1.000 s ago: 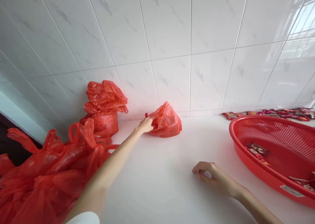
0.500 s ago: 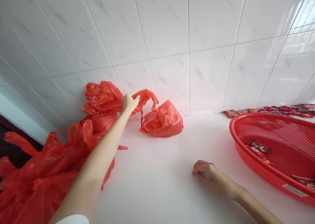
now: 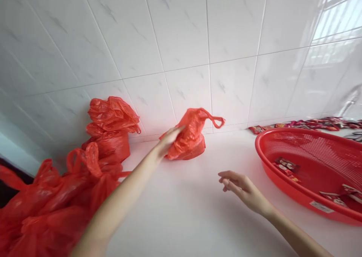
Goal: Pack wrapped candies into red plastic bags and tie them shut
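Observation:
A small red plastic bag [image 3: 190,136] sits on the white counter against the tiled wall, one handle loop sticking out to the right. My left hand [image 3: 169,139] reaches across and presses against the bag's left side; motion smears its fingers. My right hand [image 3: 238,184] hovers just above the counter, right of centre, fingers loosely spread and holding nothing. It is a hand's width in front of the bag.
Several filled red plastic bags [image 3: 53,200] are piled at the left, one knotted bag [image 3: 111,127] against the wall. A red mesh basket [image 3: 308,166] with a few snack packets stands at the right. More packets [image 3: 305,125] line the wall behind it.
My left hand came down from lifting the bag's handle at the left and now presses the bag's side. The bag's handle has flipped to the right. My right hand lifted and opened.

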`<action>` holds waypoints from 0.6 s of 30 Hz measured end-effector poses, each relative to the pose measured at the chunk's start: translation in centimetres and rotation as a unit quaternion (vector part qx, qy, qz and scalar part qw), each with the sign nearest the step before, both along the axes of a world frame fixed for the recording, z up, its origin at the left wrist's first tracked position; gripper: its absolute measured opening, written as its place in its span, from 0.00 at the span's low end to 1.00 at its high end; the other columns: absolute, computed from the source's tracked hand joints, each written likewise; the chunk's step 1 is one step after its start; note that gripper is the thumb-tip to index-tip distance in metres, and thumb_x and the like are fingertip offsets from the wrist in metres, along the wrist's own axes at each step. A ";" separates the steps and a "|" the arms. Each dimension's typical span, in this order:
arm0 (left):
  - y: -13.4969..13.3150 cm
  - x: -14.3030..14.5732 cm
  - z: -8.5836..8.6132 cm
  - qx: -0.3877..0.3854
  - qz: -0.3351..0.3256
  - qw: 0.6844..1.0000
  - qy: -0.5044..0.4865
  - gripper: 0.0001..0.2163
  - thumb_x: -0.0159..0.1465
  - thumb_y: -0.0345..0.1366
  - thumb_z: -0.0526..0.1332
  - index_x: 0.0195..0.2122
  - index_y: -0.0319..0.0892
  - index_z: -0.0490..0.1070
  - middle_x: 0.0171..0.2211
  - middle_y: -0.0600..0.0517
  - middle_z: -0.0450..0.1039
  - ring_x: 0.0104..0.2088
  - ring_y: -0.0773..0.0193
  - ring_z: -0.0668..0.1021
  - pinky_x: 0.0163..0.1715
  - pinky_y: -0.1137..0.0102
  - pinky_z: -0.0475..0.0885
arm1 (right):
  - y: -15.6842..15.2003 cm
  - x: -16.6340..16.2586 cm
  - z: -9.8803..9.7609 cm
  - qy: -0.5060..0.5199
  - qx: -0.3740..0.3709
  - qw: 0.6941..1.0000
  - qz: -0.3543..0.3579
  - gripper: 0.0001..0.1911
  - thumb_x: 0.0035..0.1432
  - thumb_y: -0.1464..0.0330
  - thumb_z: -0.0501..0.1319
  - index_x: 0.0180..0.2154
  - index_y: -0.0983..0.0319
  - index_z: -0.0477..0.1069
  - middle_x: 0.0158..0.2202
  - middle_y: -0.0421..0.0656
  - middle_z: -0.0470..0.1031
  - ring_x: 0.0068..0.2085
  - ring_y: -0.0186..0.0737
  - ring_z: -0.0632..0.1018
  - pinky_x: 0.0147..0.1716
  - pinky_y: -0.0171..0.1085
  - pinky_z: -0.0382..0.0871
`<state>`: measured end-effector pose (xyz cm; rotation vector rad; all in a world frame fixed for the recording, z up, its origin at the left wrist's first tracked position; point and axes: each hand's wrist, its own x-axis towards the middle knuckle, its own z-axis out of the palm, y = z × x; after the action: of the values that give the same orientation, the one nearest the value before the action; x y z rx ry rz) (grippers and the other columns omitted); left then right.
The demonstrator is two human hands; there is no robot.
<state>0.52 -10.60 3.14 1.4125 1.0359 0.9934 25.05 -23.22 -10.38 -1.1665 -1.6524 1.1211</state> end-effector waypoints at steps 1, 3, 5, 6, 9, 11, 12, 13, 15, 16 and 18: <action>-1.0 1.0 -0.9 -0.025 -0.038 0.999 0.005 0.17 0.61 0.51 0.66 0.29 0.40 0.74 0.24 0.53 0.74 0.26 0.63 0.74 0.28 0.69 0.69 | 0.0 0.2 0.4 0.039 -0.004 0.999 -0.016 0.27 0.65 0.49 0.56 0.54 0.62 0.71 0.44 0.50 0.78 0.38 0.44 0.81 0.44 0.46 0.76; -2.7 3.0 -2.9 -0.079 -0.114 0.990 0.002 0.18 0.62 0.52 0.65 0.29 0.40 0.74 0.25 0.52 0.74 0.26 0.64 0.74 0.29 0.68 0.69 | 0.0 0.6 1.1 0.114 -0.005 0.992 -0.044 0.31 0.64 0.48 0.58 0.59 0.59 0.67 0.51 0.52 0.77 0.38 0.43 0.81 0.44 0.47 0.76; -3.7 4.8 -5.0 -0.120 -0.170 0.978 -0.010 0.18 0.62 0.52 0.66 0.29 0.40 0.74 0.26 0.52 0.74 0.27 0.63 0.74 0.31 0.67 0.70 | 0.0 1.0 1.5 0.175 0.007 0.983 -0.059 0.31 0.62 0.47 0.61 0.60 0.58 0.67 0.55 0.52 0.75 0.40 0.43 0.81 0.44 0.47 0.77; -3.9 5.6 -6.1 -0.138 -0.197 0.971 -0.013 0.19 0.61 0.53 0.66 0.29 0.40 0.74 0.26 0.51 0.75 0.28 0.63 0.75 0.33 0.66 0.70 | 0.0 1.2 1.6 0.197 0.018 0.978 -0.067 0.30 0.61 0.48 0.62 0.58 0.58 0.69 0.55 0.52 0.75 0.42 0.44 0.81 0.44 0.46 0.77; -3.8 7.2 -8.6 -0.167 -0.242 0.956 -0.009 0.21 0.58 0.55 0.68 0.31 0.39 0.75 0.30 0.49 0.77 0.33 0.60 0.77 0.36 0.65 0.71 | 0.1 1.6 1.6 0.247 0.038 0.962 -0.108 0.22 0.57 0.49 0.66 0.44 0.58 0.76 0.48 0.48 0.79 0.45 0.46 0.79 0.43 0.44 0.76; -3.3 7.5 -9.4 -0.167 -0.224 0.960 0.001 0.21 0.58 0.56 0.67 0.34 0.39 0.76 0.34 0.47 0.79 0.37 0.57 0.79 0.38 0.66 0.72 | 0.2 1.9 1.6 0.278 0.032 0.950 -0.138 0.19 0.52 0.51 0.71 0.35 0.59 0.76 0.39 0.45 0.80 0.40 0.44 0.78 0.40 0.42 0.76; -3.0 7.4 -9.6 -0.162 -0.203 0.966 0.005 0.21 0.59 0.56 0.67 0.35 0.39 0.76 0.36 0.47 0.79 0.39 0.56 0.80 0.38 0.66 0.72 | 0.2 2.0 1.7 0.293 0.026 0.944 -0.146 0.19 0.49 0.51 0.73 0.31 0.59 0.75 0.34 0.43 0.80 0.38 0.43 0.78 0.38 0.41 0.75; -2.7 7.2 -9.6 -0.158 -0.179 0.971 0.011 0.21 0.60 0.56 0.66 0.36 0.40 0.76 0.38 0.46 0.80 0.41 0.56 0.80 0.39 0.66 0.72 | 0.2 2.1 1.8 0.307 0.021 0.939 -0.153 0.19 0.47 0.52 0.75 0.28 0.60 0.74 0.32 0.42 0.79 0.36 0.43 0.78 0.38 0.41 0.75; -2.0 6.7 -9.4 -0.155 -0.129 0.979 0.019 0.20 0.62 0.55 0.63 0.38 0.41 0.76 0.41 0.46 0.80 0.44 0.54 0.80 0.39 0.66 0.74 | 0.3 2.4 2.1 0.330 0.021 0.930 -0.160 0.18 0.47 0.55 0.75 0.26 0.60 0.74 0.30 0.42 0.79 0.34 0.42 0.78 0.38 0.41 0.75; -1.6 6.4 -9.2 -0.154 -0.106 0.982 0.019 0.19 0.63 0.54 0.62 0.40 0.42 0.76 0.43 0.45 0.80 0.45 0.54 0.80 0.40 0.65 0.74 | 0.3 2.5 2.2 0.339 0.022 0.927 -0.162 0.17 0.48 0.56 0.75 0.27 0.60 0.75 0.30 0.42 0.80 0.35 0.42 0.79 0.39 0.41 0.75; -1.1 5.8 -8.9 -0.147 -0.074 0.986 0.001 0.17 0.66 0.51 0.60 0.43 0.42 0.76 0.46 0.44 0.80 0.48 0.54 0.80 0.43 0.64 0.75 | 0.3 2.6 2.3 0.351 0.024 0.921 -0.167 0.15 0.48 0.57 0.75 0.30 0.60 0.78 0.32 0.43 0.81 0.35 0.43 0.80 0.41 0.42 0.75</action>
<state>6.34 -11.67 -5.78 1.2265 1.0172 0.6988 27.65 -22.89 -8.06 -0.8273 -0.8846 1.0929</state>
